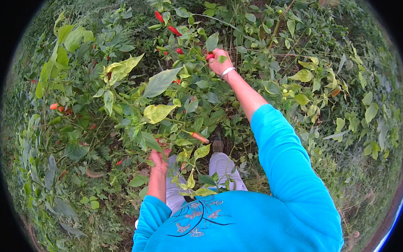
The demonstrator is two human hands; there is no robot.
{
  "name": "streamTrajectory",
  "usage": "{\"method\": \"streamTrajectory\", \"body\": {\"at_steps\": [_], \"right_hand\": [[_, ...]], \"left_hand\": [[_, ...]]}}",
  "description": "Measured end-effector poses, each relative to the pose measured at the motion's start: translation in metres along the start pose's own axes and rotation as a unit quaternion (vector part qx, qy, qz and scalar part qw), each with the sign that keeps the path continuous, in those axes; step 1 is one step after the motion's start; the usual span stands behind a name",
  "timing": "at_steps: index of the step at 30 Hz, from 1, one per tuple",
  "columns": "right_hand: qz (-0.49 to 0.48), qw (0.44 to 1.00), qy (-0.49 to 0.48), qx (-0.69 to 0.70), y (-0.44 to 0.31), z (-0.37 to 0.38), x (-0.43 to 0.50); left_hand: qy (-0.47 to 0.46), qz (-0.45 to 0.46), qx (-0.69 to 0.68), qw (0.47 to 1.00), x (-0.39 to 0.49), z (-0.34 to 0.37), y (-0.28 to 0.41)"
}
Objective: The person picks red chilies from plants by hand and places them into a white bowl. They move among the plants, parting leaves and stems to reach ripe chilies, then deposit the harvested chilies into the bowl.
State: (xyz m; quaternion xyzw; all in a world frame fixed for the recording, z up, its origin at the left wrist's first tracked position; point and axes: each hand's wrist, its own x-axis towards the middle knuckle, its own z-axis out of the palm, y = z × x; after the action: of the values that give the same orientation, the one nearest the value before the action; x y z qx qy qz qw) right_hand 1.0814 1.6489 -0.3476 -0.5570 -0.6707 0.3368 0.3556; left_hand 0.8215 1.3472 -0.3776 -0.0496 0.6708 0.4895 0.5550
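My right hand (221,62), with a pale bracelet on its wrist, reaches forward into a chili pepper plant. Its fingers close on a red chili pepper (209,56), and a green leaf partly covers them. More ripe chilies hang to the left of that hand, among them one red chili (175,31) and another above it (159,17). My left hand (159,160) is low among the foliage near my legs. Leaves hide its fingertips, and whether it holds anything is unclear. An orange-red chili (200,137) hangs to the right of it on a drooping stem.
Large leaves, one of them yellowing (158,113), spread between my hands. Orange chilies (54,106) and green ones (55,120) hang at the left. Dense plants and weeds surround my legs (224,168). A yellow-green leafy plant (303,76) grows right of my right forearm.
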Motion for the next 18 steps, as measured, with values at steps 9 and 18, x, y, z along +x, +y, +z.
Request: {"method": "streamTrajectory", "body": {"at_steps": [9,18], "right_hand": [[0.068,0.923,0.053,0.376,-0.083,-0.096,0.021],[0.026,0.87,0.005,0.493,-0.116,-0.136,-0.066]], "left_hand": [[-0.093,0.029,-0.043,0.994,-0.015,0.026,0.013],[-0.179,0.014,0.036,0.983,-0.08,0.061,0.036]]}}
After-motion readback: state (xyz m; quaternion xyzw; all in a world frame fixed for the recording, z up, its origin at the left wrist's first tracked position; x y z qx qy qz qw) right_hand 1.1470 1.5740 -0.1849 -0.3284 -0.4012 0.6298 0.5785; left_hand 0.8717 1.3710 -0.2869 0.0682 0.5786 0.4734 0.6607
